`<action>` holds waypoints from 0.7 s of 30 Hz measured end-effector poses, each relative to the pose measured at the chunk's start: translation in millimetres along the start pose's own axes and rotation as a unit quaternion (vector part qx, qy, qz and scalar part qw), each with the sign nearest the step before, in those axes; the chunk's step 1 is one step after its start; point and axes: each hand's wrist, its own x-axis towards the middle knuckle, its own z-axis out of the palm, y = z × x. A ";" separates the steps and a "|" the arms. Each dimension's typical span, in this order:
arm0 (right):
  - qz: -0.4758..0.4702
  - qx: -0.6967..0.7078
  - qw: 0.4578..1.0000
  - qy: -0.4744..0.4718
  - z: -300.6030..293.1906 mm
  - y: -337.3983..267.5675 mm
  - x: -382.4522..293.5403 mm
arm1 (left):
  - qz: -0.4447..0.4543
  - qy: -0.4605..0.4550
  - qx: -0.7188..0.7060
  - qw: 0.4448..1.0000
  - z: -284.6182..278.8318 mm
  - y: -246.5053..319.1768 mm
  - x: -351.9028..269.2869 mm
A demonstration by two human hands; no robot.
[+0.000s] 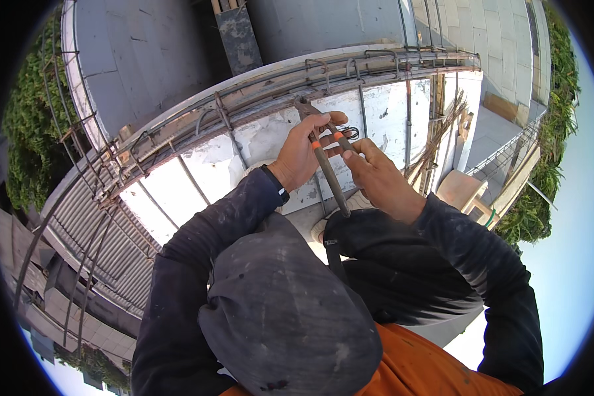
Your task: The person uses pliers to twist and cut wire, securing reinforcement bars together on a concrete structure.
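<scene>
A pair of long-handled end-cutting nippers (330,171) with orange bands on the handles is held before me, its rusty jaws against the rebar. My right hand (383,178) grips one handle; the other handle slants down free towards my knee. My left hand (307,143) is up by the jaws, its thumb over the tool. A small coil of dark tie wire (352,132) sits at its fingers, partly hidden by them. Just beyond both hands runs a horizontal rebar cage (277,102) with bent stirrups along the top of a white panel (272,141).
A bundle of rusty wire (438,133) leans at the right. Upright rebar rods (86,272) stick out at the left above a corrugated sheet (109,267). My bent knees (287,297) are close below my hands. Past the cage is a drop beside a post (237,39).
</scene>
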 end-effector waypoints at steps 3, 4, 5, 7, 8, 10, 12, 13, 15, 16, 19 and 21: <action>-0.013 -0.226 0.974 0.005 -23.7 -8.0 -0.3 | 0.017 0.043 -0.003 0.999 3.6 -6.5 -1.7; 0.014 -0.275 0.961 -0.020 -27.8 -24.7 -1.4 | 0.003 0.038 -0.028 0.999 0.3 -7.8 0.7; -0.004 -0.246 0.969 -0.021 -30.3 -23.6 1.8 | 0.006 0.022 -0.032 0.999 -3.8 -8.1 2.3; -0.031 -0.186 0.982 -0.022 -36.8 -14.0 3.6 | 0.006 -0.012 -0.041 0.999 -4.9 -9.4 2.6; -0.023 -0.162 0.986 -0.026 -34.5 -9.9 5.2 | 0.008 -0.008 -0.038 0.999 -5.2 -10.1 2.9; -0.003 -0.129 0.991 -0.032 -31.6 -4.0 8.0 | 0.014 -0.003 -0.033 0.999 -0.8 -7.1 4.0; 0.029 -0.110 0.992 -0.047 -32.7 -6.7 8.0 | 0.011 0.010 -0.030 0.999 6.3 -1.6 6.5; 0.049 -0.102 0.992 -0.059 -36.8 -12.4 8.7 | 0.010 0.016 -0.028 0.999 9.1 0.6 8.4; 0.063 -0.135 0.987 -0.067 -46.8 -29.7 10.9 | 0.025 0.018 -0.030 0.999 4.0 -2.7 17.5; 0.060 -0.177 0.980 -0.067 -51.3 -40.2 13.9 | 0.033 0.024 -0.035 0.999 2.9 -3.5 18.6; 0.003 -0.373 0.926 -0.053 -51.5 -67.5 -2.5 | 0.018 0.138 -0.054 0.989 23.0 -6.4 25.2; -0.125 -0.531 0.838 0.005 -41.1 -64.0 -16.8 | 0.034 0.142 -0.039 0.989 27.0 -7.3 25.3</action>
